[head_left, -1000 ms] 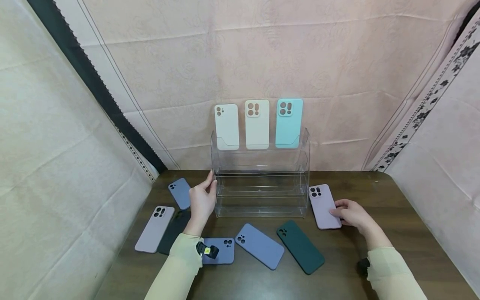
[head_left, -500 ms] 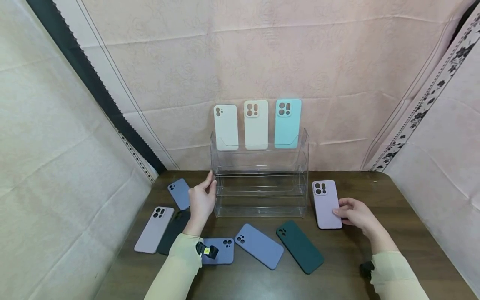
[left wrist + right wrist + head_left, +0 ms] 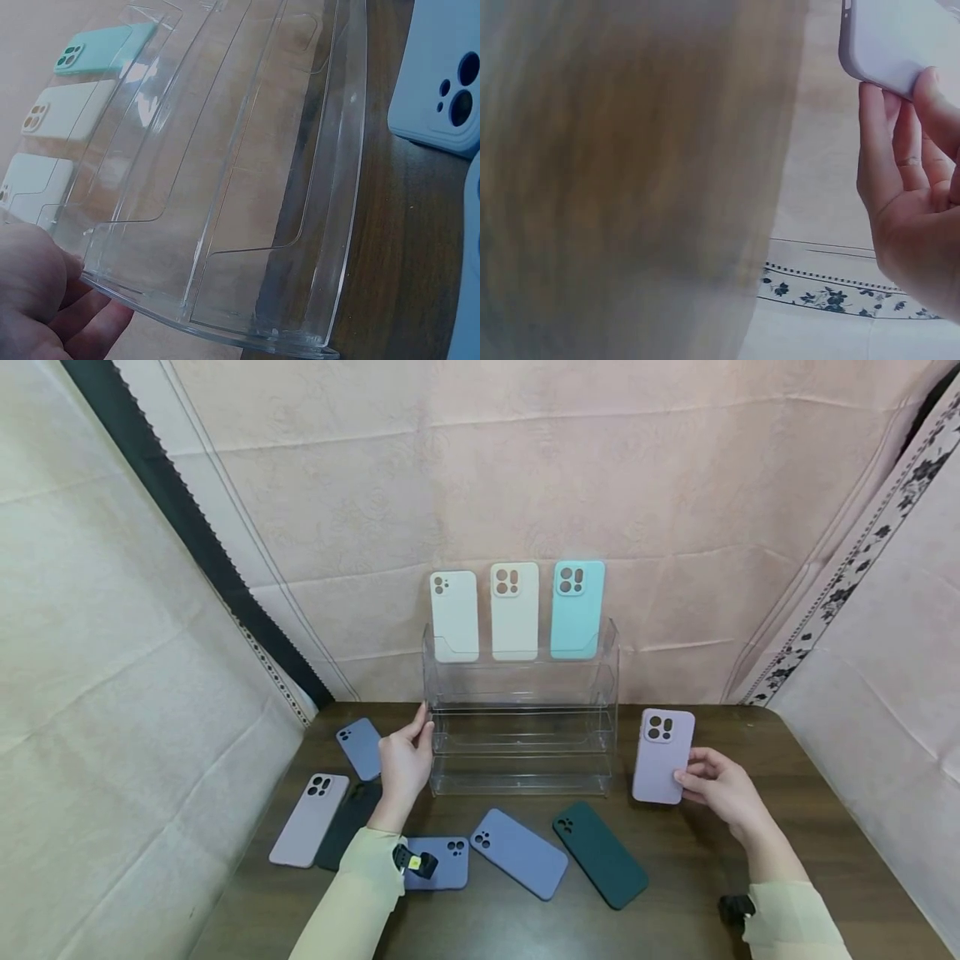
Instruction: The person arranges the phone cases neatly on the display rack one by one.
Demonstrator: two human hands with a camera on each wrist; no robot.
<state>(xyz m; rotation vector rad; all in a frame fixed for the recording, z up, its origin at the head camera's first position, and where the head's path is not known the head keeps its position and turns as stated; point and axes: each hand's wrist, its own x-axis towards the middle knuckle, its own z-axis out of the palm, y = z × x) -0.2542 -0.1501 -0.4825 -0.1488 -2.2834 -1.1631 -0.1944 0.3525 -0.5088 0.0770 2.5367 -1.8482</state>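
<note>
A light purple phone case (image 3: 662,757) stands nearly upright on the right, its camera cutouts at the top. My right hand (image 3: 722,787) pinches its lower right edge between thumb and fingers; the right wrist view shows the same grip on the case (image 3: 896,41). My left hand (image 3: 406,758) holds the left side of a clear tiered display rack (image 3: 522,763). In the left wrist view its fingers (image 3: 97,330) lie at the outside of the rack's side wall. On the rack's top tier stand a white case (image 3: 454,614), a cream case (image 3: 514,610) and a turquoise case (image 3: 577,608).
Before the rack lie a blue case (image 3: 519,853), a dark green case (image 3: 600,855) and another blue case (image 3: 450,864), partly behind the left wrist. Left of the hand are a pale purple case (image 3: 309,820), a dark case (image 3: 348,823) and a small blue case (image 3: 361,748). Curtains surround the wooden table.
My right hand has lifted the light purple case from a slanted lie beside the rack and moved it right and away, turning it more upright. The left hand keeps its place on the rack.
</note>
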